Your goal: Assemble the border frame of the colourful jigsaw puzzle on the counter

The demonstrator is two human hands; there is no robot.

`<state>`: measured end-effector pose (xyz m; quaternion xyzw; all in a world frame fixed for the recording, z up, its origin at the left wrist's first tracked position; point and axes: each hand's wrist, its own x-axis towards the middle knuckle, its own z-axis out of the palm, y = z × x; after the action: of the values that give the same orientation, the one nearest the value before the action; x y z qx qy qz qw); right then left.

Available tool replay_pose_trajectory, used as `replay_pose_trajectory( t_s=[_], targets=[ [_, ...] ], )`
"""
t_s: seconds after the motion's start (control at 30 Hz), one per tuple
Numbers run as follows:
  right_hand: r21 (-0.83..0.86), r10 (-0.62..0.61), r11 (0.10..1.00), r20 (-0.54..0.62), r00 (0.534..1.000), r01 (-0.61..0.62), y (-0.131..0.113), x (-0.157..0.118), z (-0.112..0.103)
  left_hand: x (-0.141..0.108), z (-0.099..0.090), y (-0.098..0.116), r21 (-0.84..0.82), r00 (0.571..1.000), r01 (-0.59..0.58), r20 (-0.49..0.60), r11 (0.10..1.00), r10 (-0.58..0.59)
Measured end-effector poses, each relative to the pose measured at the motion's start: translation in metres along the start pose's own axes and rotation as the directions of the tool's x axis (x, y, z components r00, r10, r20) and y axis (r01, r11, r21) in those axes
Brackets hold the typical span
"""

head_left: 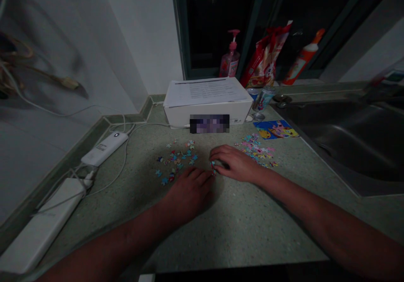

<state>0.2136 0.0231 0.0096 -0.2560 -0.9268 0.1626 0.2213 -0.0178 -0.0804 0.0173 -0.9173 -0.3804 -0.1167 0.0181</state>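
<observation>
While both hands are meeting low at the middle of the speckled countertop (252, 219), the left hand (189, 193) is curling its fingers close together, and the right hand (235, 163) is pinching a small cluster of jigsaw pieces (212, 167) between its fingertips, apparently because such tiny pieces need a tight hold. One loose scatter of pieces (176, 162) is lying at centre left, another (256, 149) at centre right, perhaps kept apart for sorting. Above the second, a printed cartoon picture (275, 129) is lying flat, seemingly placed as a reference.
</observation>
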Motion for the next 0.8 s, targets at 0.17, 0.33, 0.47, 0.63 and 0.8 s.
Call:
replay_pose_trajectory(
  t_s=[0.17, 0.33, 0.47, 0.63, 0.8],
  targets=[
    [0.026, 0.002, 1.000, 0.012, 1.000, -0.003, -0.002, 0.000, -0.001, 0.000, 0.000, -0.001, -0.004, 1.000, -0.013, -0.001, 1.000, 0.013],
    [0.042, 0.000, 0.999, 0.009, 1.000, 0.000, -0.004, -0.001, -0.002, -0.001, 0.002, -0.001, -0.004, 1.000, -0.008, 0.002, 1.000, 0.008],
    [0.043, 0.008, 0.999, 0.013, 1.000, -0.009, -0.005, -0.001, -0.001, -0.001, 0.002, -0.001, -0.009, 1.000, -0.011, -0.004, 1.000, 0.011],
    [0.031, 0.049, 0.998, -0.006, 0.999, -0.049, -0.007, 0.000, 0.003, 0.000, -0.001, 0.000, -0.005, 1.000, -0.001, 0.027, 1.000, 0.002],
    [0.027, 0.092, 0.995, -0.032, 0.995, -0.091, -0.011, 0.001, 0.005, 0.000, -0.001, 0.000, -0.001, 1.000, 0.004, 0.021, 1.000, -0.004]
  ],
)
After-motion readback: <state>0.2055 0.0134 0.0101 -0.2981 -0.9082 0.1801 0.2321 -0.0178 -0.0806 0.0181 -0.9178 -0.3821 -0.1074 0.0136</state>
